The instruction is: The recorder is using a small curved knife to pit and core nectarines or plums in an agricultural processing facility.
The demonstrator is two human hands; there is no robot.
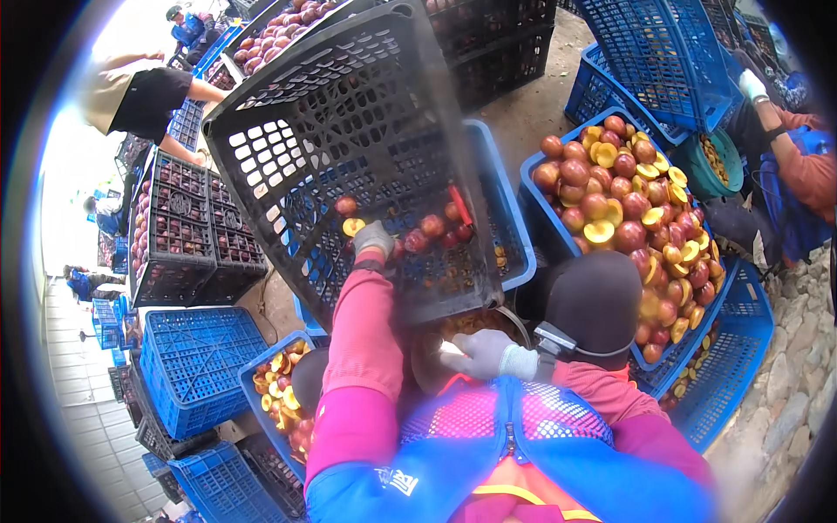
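A black slatted crate (327,105) stands tilted in front of me, with several dark red plums (432,227) low inside. My left hand (373,237), in a grey glove, reaches into it beside a whole plum (346,206) and a cut yellow plum half (352,227). Its fingertips are hidden, so I cannot tell whether it holds a plum. My right hand (488,355), gloved too, is closed near my lap around a thin pale object (451,349) whose kind is unclear. Past it is a partly hidden round container (427,362).
A blue crate (534,187) heaped with whole and halved plums is at my right knee; a smaller one (247,373) sits at my left. Stacked black crates (196,240) of plums stand left. Another person's arm (207,91) nears the tilted crate; a co-worker (798,161) sits right.
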